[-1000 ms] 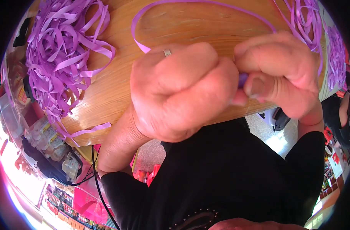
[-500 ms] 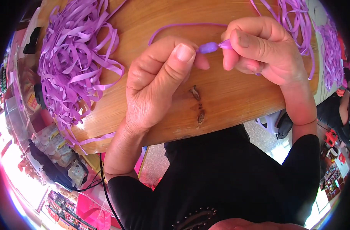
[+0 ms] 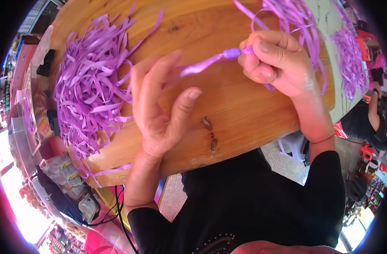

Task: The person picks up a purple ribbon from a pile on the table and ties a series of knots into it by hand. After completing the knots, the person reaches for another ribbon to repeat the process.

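Observation:
Over the wooden table, my right hand (image 3: pixel 280 59) pinches a purple ribbon between thumb and fingertips. Just left of that pinch sits a small violet plastic buckle (image 3: pixel 232 53), with the ribbon joined at both of its ends. From the buckle a stretch of shiny purple ribbon (image 3: pixel 202 65) runs left and passes behind my left hand (image 3: pixel 159 106). The left hand is open, its fingers apart and the thumb stretched out, with nothing seen in its grip. Beside it on the left lies a large heap of purple ribbons (image 3: pixel 91 80).
The wooden table (image 3: pixel 244 110) curves along its front edge, close to my body. A bundle of purple ribbons (image 3: pixel 291 17) lies at the far right, and another ribbon pile (image 3: pixel 348 63) rests on a white surface beyond. Clear plastic bags (image 3: pixel 62 169) crowd the left; another person's arm (image 3: pixel 373 110) shows at right.
My left hand has let go beside the buckle, opened and moved left, leaving ribbon visible there. The right hand keeps its pinch. The whole view has shifted a little.

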`<state>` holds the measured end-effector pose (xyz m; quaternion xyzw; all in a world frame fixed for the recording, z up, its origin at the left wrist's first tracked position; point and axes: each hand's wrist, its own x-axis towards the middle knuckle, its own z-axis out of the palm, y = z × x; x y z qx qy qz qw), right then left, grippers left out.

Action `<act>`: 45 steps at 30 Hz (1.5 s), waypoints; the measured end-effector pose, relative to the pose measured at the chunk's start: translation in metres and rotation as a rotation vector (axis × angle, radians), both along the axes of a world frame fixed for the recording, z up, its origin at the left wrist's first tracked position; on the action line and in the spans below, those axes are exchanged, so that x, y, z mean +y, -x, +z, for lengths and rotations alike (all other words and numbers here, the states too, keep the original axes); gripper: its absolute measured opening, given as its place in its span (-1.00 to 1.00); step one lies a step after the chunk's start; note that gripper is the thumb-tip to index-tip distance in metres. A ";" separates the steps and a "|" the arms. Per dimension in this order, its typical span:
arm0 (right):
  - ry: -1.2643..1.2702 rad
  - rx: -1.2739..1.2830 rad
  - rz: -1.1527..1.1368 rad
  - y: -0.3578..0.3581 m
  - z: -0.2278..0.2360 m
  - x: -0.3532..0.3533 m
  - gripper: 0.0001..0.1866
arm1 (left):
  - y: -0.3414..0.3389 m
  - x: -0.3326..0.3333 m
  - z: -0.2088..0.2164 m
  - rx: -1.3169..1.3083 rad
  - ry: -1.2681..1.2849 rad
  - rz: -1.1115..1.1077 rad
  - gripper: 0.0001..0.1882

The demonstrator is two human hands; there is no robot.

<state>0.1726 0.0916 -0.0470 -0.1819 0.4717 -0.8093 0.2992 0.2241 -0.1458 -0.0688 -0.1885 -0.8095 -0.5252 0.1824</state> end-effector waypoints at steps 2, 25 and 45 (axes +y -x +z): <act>-0.014 0.121 -0.062 -0.006 0.011 0.005 -0.72 | 0.005 0.001 0.000 0.222 0.023 0.086 -0.56; -0.737 0.704 -0.573 0.111 0.102 0.129 -0.75 | 0.007 0.001 -0.005 0.021 0.108 0.140 -0.92; -0.712 1.627 -0.211 0.052 -0.003 -0.169 -0.81 | 0.001 0.001 -0.027 0.262 0.312 -0.152 -0.84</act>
